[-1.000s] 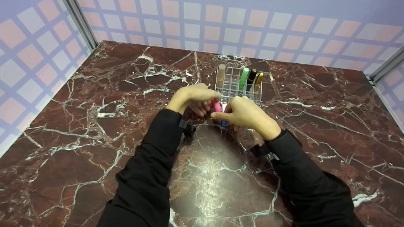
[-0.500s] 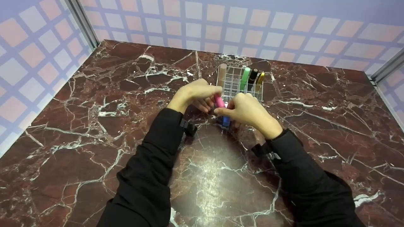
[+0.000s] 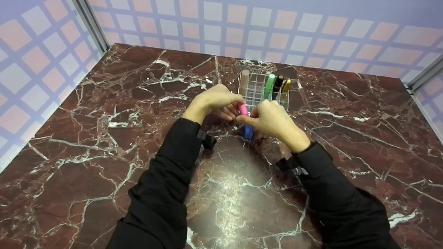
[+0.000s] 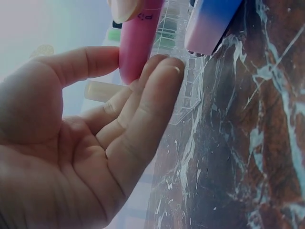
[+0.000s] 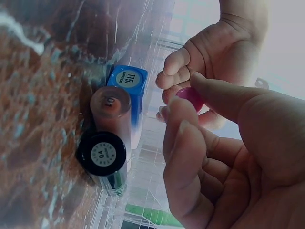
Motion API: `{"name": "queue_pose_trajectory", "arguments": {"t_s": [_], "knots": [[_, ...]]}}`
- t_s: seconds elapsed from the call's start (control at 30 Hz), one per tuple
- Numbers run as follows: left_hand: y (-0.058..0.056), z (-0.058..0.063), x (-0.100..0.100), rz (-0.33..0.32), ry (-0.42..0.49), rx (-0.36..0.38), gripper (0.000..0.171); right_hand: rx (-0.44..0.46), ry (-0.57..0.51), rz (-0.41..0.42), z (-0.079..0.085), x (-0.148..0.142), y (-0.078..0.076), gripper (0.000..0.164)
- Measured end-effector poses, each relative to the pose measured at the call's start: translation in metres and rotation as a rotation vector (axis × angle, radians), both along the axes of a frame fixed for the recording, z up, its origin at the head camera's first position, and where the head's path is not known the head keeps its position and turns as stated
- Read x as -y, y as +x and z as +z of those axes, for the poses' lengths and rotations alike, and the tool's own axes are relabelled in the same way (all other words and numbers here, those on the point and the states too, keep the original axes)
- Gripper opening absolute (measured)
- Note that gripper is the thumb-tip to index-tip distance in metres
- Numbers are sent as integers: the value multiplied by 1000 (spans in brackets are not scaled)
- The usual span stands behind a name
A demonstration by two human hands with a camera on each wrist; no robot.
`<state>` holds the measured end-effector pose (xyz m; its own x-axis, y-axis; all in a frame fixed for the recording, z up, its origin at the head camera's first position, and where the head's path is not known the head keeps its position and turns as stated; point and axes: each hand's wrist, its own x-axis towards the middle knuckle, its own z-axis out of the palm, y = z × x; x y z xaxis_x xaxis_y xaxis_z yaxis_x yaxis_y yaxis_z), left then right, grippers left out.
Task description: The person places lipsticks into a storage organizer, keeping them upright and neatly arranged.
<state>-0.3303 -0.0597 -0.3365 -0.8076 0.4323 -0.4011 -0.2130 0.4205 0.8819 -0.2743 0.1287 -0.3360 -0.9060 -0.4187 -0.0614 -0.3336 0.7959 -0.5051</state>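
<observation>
Along the left side of the frame, a tiled-pattern wall (image 3: 34,58) is bordering the dark-red marble table (image 3: 83,131), and at lower left of centre the left sleeve (image 3: 159,186) is stretching up toward the middle. Now the left hand (image 3: 218,102), just left of centre: its thumb and fingertips are pinching the upper end of a pink tube (image 3: 243,109). And that pink tube, right at the centre of the frame, is tilting slightly between the two hands, up off the table! Just above it, a brown tube (image 3: 244,83) is standing at the left edge of a clear gridded rack (image 3: 255,90). Just below it, a blue tube (image 3: 248,132) is poking out; the right wrist view is showing 115 on its end, with a see-through tube (image 5: 110,107) and a black-capped tube (image 5: 102,155) sitting close beside it in a row. Whether those three are resting in the rack, I cannot tell. On to the right: a green tube (image 3: 269,86) is rising from the rack, and below it the right hand (image 3: 271,116) is pinching the pink tube's lower end between thumb and fingertip. Further right, a black tube (image 3: 277,86) and a gold tube (image 3: 286,88) are leaning in the rack, while the right sleeve (image 3: 341,193) is filling the lower right.
</observation>
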Motion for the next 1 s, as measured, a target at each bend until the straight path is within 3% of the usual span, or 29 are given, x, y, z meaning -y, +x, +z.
{"name": "queue_pose_trajectory", "arguments": {"t_s": [0.43,0.73,1.0], "knots": [[-2,-4,-6,102,185,38,27,-76,-11,-9,-1,-2,-1,48],[-2,-4,-7,131,205,22,23,-98,-25,-7,-1,-3,-2,52],[-2,-5,-7,128,198,10,21,-62,-39,0,1,-3,-1,49]]}}
